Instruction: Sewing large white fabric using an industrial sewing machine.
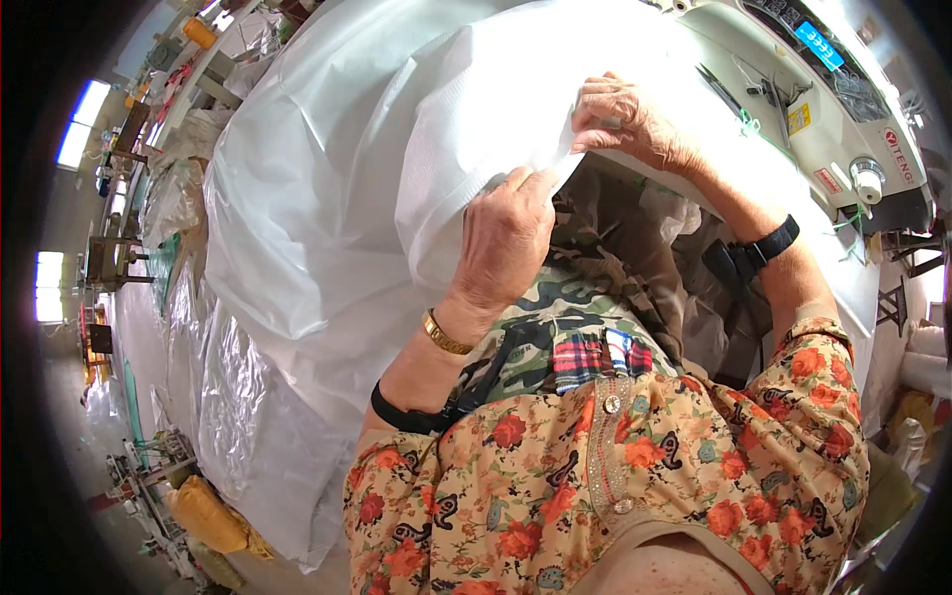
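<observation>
A large sheet of thin white fabric (337, 169) spreads over the work surface and hangs down on the left. My left hand (508, 233) pinches its near edge in front of my lap. Slightly farther off and to the right, my right hand (627, 121) grips the same edge between thumb and fingers. A short stretch of edge runs between the two hands. To the right of my right hand stands a white sewing machine (838, 129) with a lit blue display and a round knob. Strong light washes out part of the fabric.
Green thread (749, 122) trails by the machine. Crumpled clear plastic (223, 387) lies along the left side, beside a yellow bundle (210, 516) at the lower left. White rolls (927, 357) are stacked at the far right. Benches (117, 260) stand along the left.
</observation>
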`<action>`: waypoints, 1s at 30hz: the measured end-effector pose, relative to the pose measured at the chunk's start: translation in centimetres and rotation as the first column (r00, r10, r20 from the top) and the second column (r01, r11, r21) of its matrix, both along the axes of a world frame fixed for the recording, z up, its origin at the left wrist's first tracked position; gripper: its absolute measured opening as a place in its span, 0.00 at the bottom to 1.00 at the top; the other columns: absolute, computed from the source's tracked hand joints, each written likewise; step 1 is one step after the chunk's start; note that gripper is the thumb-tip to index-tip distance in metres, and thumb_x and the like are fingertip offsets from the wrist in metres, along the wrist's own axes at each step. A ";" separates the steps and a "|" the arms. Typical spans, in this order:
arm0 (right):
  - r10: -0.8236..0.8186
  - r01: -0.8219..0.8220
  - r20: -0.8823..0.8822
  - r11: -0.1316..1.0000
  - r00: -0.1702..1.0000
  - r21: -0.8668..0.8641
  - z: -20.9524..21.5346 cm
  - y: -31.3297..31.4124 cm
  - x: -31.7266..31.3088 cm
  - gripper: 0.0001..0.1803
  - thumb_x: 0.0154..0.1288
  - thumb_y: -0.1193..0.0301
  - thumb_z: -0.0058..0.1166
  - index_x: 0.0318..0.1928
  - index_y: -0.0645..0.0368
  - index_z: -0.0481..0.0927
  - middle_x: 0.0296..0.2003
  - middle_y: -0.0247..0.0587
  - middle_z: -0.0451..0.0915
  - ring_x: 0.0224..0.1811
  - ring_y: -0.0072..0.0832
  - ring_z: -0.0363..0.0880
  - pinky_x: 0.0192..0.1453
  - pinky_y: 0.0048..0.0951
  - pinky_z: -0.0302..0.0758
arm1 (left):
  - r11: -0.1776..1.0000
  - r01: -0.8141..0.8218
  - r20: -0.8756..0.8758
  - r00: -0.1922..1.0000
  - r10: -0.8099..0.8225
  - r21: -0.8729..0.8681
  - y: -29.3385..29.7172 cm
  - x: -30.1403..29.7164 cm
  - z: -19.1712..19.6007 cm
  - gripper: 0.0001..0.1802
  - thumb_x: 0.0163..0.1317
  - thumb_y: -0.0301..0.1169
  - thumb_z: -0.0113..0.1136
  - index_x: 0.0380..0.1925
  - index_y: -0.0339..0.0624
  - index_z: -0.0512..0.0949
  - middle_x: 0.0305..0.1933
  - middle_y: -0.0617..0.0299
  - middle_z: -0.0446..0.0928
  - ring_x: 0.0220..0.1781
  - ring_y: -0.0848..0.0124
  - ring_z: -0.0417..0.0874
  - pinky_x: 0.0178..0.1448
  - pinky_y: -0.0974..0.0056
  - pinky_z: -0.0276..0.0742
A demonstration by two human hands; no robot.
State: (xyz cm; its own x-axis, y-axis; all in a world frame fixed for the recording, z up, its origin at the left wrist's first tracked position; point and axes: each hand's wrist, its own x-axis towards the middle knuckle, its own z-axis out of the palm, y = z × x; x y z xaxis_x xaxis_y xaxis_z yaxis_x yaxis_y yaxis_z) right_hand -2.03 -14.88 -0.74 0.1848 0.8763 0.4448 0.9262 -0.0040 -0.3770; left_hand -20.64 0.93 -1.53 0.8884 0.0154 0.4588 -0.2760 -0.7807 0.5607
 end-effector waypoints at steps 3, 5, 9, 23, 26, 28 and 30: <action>-0.032 0.035 0.075 0.998 0.997 -0.047 0.0 -0.5 1.9 0.22 0.56 0.49 0.62 0.32 0.56 0.78 0.29 0.35 0.76 0.39 0.35 0.76 0.53 0.35 0.68 | 0.989 0.053 0.027 0.998 -0.050 -0.141 0.2 0.1 0.0 0.12 0.55 0.18 0.57 0.41 0.33 0.78 0.35 0.49 0.79 0.36 0.52 0.82 0.40 0.57 0.77; -0.046 0.056 0.128 0.996 0.991 -0.070 0.0 -1.1 3.1 0.24 0.55 0.47 0.62 0.32 0.57 0.77 0.30 0.36 0.75 0.40 0.35 0.76 0.53 0.35 0.68 | 0.992 0.070 -0.003 0.997 -0.071 -0.108 0.2 0.1 -0.1 0.11 0.54 0.19 0.57 0.40 0.34 0.78 0.36 0.48 0.80 0.36 0.51 0.83 0.40 0.58 0.78; -0.114 0.133 0.222 0.988 0.968 -0.072 0.4 -1.5 4.5 0.30 0.51 0.42 0.60 0.33 0.58 0.74 0.31 0.37 0.72 0.40 0.36 0.73 0.54 0.37 0.65 | 0.993 0.115 0.023 0.993 -0.115 -0.006 0.7 0.0 -0.6 0.11 0.53 0.17 0.55 0.38 0.35 0.78 0.31 0.50 0.79 0.30 0.52 0.81 0.35 0.58 0.76; -0.643 0.673 0.382 0.736 0.664 0.070 1.5 -3.9 2.7 0.26 0.55 0.47 0.61 0.35 0.58 0.77 0.35 0.41 0.75 0.45 0.37 0.74 0.52 0.40 0.68 | 0.928 0.335 0.114 0.928 -0.355 0.161 -1.6 2.6 1.9 0.06 0.44 0.19 0.54 0.25 0.37 0.76 0.21 0.55 0.72 0.21 0.57 0.76 0.26 0.59 0.73; -0.655 0.692 0.346 0.722 0.672 0.023 1.9 -4.5 2.5 0.26 0.56 0.45 0.60 0.36 0.58 0.78 0.37 0.41 0.76 0.48 0.37 0.73 0.53 0.41 0.68 | 0.909 0.359 0.111 0.915 -0.387 0.212 -1.7 3.0 1.7 0.05 0.45 0.19 0.54 0.24 0.37 0.75 0.20 0.56 0.71 0.21 0.58 0.76 0.26 0.58 0.73; -0.667 0.710 0.347 0.704 0.660 0.003 1.9 -4.7 2.3 0.29 0.56 0.43 0.58 0.38 0.58 0.80 0.39 0.42 0.78 0.50 0.37 0.74 0.54 0.43 0.69 | 0.900 0.361 0.095 0.915 -0.393 0.246 -1.4 3.4 2.1 0.04 0.45 0.19 0.54 0.23 0.38 0.75 0.20 0.56 0.70 0.21 0.58 0.75 0.26 0.58 0.72; -0.675 0.724 0.348 0.690 0.651 -0.017 1.9 -4.7 2.4 0.31 0.57 0.40 0.56 0.39 0.59 0.82 0.40 0.43 0.80 0.52 0.38 0.75 0.55 0.45 0.69 | 0.891 0.358 0.080 0.916 -0.393 0.280 -1.2 3.9 2.2 0.03 0.46 0.20 0.54 0.23 0.38 0.74 0.20 0.56 0.70 0.20 0.59 0.74 0.25 0.58 0.72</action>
State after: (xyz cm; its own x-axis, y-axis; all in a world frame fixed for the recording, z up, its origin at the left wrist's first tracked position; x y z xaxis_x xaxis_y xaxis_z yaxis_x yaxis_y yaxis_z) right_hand 0.33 -19.54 1.16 0.6531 0.5966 0.4663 0.6862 -0.7268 -0.0312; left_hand -16.73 -0.28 0.72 0.7361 -0.4400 0.5143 -0.6339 -0.7145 0.2961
